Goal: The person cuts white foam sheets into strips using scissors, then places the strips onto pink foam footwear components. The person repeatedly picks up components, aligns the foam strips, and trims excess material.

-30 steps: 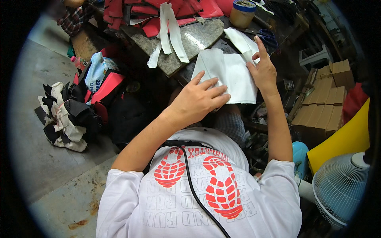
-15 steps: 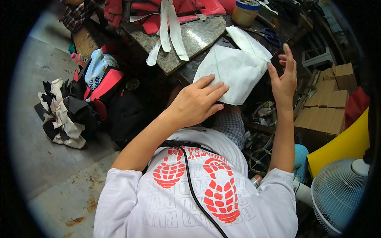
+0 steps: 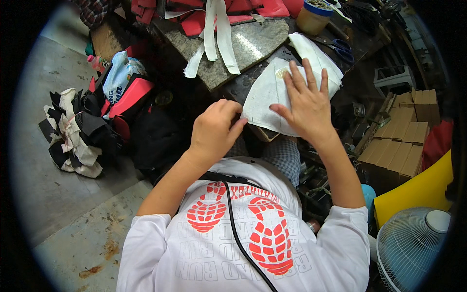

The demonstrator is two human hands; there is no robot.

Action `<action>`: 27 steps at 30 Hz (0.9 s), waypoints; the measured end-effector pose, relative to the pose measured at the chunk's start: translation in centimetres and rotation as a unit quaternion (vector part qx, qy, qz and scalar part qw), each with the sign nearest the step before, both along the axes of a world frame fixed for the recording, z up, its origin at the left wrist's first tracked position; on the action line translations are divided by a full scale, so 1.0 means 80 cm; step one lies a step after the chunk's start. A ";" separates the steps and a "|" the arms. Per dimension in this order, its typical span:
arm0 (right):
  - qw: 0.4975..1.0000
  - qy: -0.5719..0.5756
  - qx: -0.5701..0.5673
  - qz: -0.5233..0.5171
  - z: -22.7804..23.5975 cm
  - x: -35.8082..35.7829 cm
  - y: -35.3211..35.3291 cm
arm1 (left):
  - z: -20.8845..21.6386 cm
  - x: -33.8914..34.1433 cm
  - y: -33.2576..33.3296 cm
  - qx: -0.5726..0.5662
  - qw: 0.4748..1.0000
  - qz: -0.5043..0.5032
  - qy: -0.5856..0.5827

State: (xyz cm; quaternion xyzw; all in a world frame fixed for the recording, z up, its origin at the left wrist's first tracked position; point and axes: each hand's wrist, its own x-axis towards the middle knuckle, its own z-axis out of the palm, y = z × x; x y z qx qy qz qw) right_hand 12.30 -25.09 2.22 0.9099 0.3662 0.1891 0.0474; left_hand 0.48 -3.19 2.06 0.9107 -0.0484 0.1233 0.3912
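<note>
A folded white fabric piece (image 3: 265, 100) lies on the dark workbench, its lower edge reaching over the bench edge near my lap. My right hand (image 3: 310, 104) rests palm down on it, fingers spread. At the left corner of the fabric, my left hand (image 3: 214, 129) is curled, thumb and forefinger pinching the edge. A second white flap (image 3: 314, 53) extends behind toward the far right. Part of the fabric is hidden under my right hand.
A stone slab (image 3: 258, 39) with white strips (image 3: 224, 36) and red pieces (image 3: 243, 6) lies beyond. Blue-handled scissors (image 3: 340, 48) and a blue-rimmed jar (image 3: 314, 17) sit at far right. Scraps (image 3: 80, 131) are piled left; cardboard boxes (image 3: 396, 136) and a fan (image 3: 413, 248) stand right.
My right hand has come from beside the fabric to lie spread on top of it. My left hand has moved off its surface to the left corner and curled its fingers.
</note>
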 end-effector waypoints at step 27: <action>0.940 0.234 0.032 0.246 0.012 -0.052 -0.003 | -0.022 0.019 0.005 -0.468 0.857 0.004 0.214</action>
